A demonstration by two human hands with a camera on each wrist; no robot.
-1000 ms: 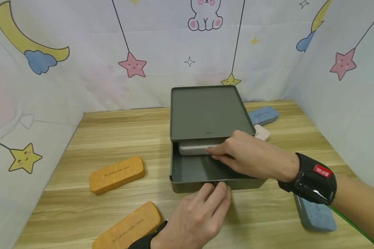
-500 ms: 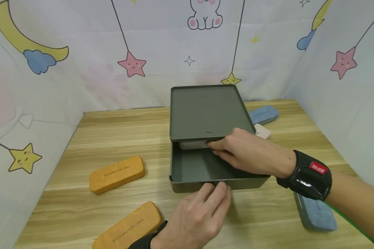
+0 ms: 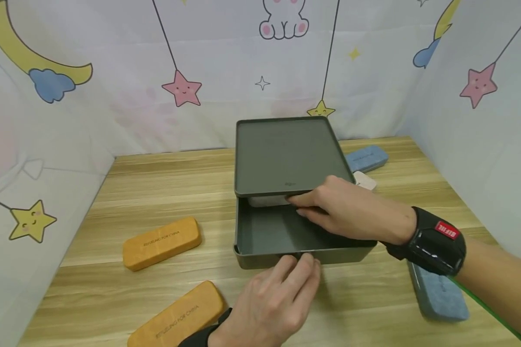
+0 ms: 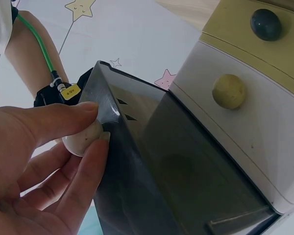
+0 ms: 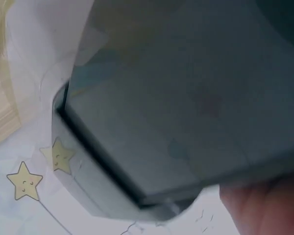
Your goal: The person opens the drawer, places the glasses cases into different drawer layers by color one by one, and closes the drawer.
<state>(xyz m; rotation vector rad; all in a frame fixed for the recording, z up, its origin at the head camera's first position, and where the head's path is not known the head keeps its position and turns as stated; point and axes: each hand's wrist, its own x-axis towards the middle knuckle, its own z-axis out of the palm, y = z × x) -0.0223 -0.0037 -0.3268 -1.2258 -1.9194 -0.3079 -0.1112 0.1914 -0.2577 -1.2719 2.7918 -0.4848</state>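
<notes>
A dark grey drawer [image 3: 260, 260] stands pulled out of a small cabinet [image 3: 288, 154] in the head view. My left hand [image 3: 271, 301] pinches the round white knob [image 4: 83, 139] on its front between thumb and fingers, plainest in the left wrist view. My right hand [image 3: 330, 207] reaches into the drawer from the right. Its fingertips touch the front of a light grey case [image 3: 267, 200], which looks like a glasses case and lies mostly hidden under the cabinet top. In the right wrist view a blurred dark panel fills most of the picture, with blurred fingers [image 5: 269, 208] low at the right.
Two orange cases [image 3: 162, 243] lie on the wooden table [image 3: 165, 178] at the left. One blue case [image 3: 366, 158] is behind the cabinet's right side, near a whitish object [image 3: 364, 180]; another blue case [image 3: 440, 294] lies front right. A white drawer [image 4: 230, 132] has a yellow knob [image 4: 229, 91].
The light grey case has slid backward under the cabinet top, my right fingertips moving back with it. My left hand has stayed on the knob. The head view has shifted slightly.
</notes>
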